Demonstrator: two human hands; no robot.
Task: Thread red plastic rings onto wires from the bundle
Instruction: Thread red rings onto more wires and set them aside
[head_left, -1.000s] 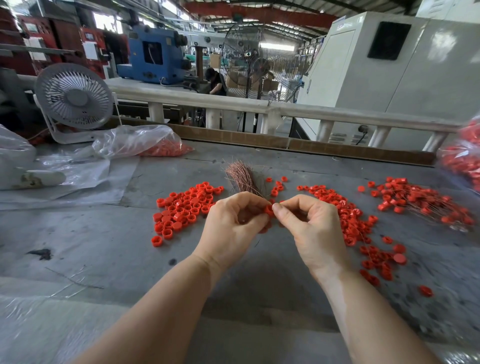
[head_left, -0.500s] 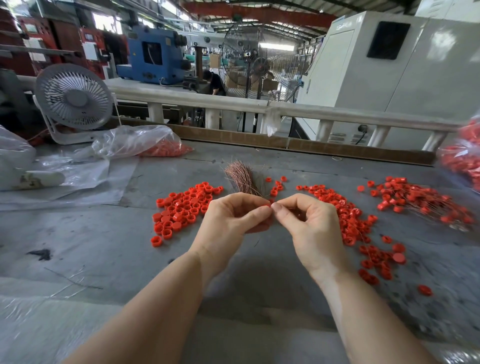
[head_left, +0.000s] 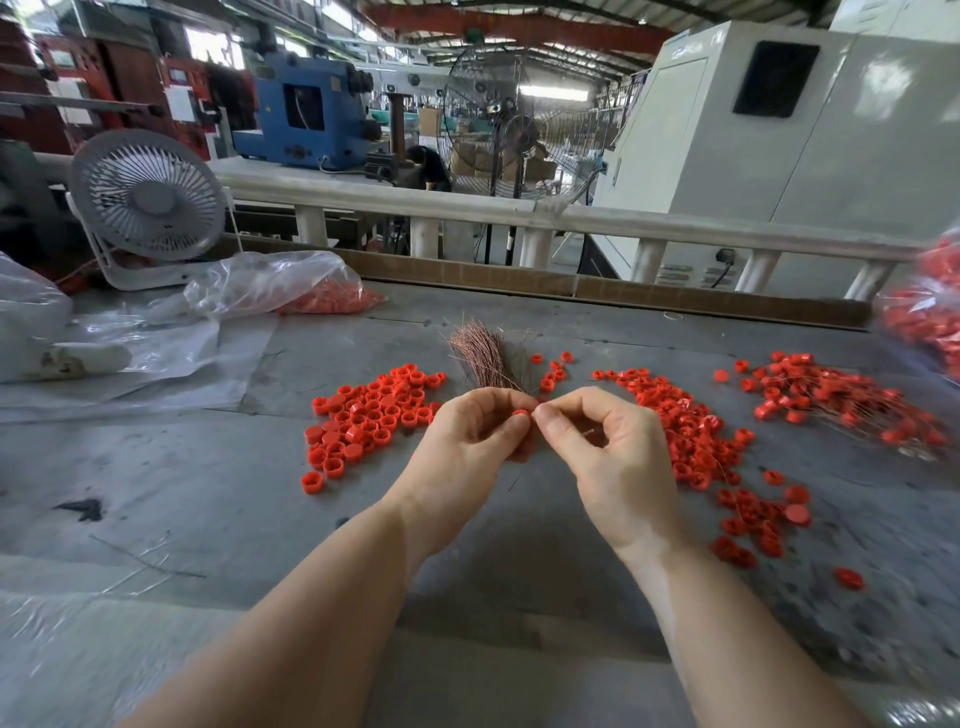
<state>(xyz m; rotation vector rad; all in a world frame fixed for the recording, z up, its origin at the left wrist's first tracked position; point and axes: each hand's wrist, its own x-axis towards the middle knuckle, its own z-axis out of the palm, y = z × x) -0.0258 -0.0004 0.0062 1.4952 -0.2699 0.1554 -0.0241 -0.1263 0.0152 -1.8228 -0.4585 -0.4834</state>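
Grey bench (head_left: 218, 499), scuffed. White desk fan (head_left: 148, 200) at far left edge. Clear plastic sheet (head_left: 171, 358) lies in front of it, a white object (head_left: 78, 358) on it. Beyond bench: white railing (head_left: 623, 221), blue machine (head_left: 306, 119), tall pedestal fan (head_left: 506, 122), big white cabinet (head_left: 831, 156). A person (head_left: 428, 169) bends over by the blue machine.

Both forearms reaching in from the near edge, bare, angled toward each other. Left hand (head_left: 470, 439) curled, thumb and fingertips pinched together. Right hand (head_left: 608, 447) curled too, thumb tip nearly touching the left's, wrists apart.
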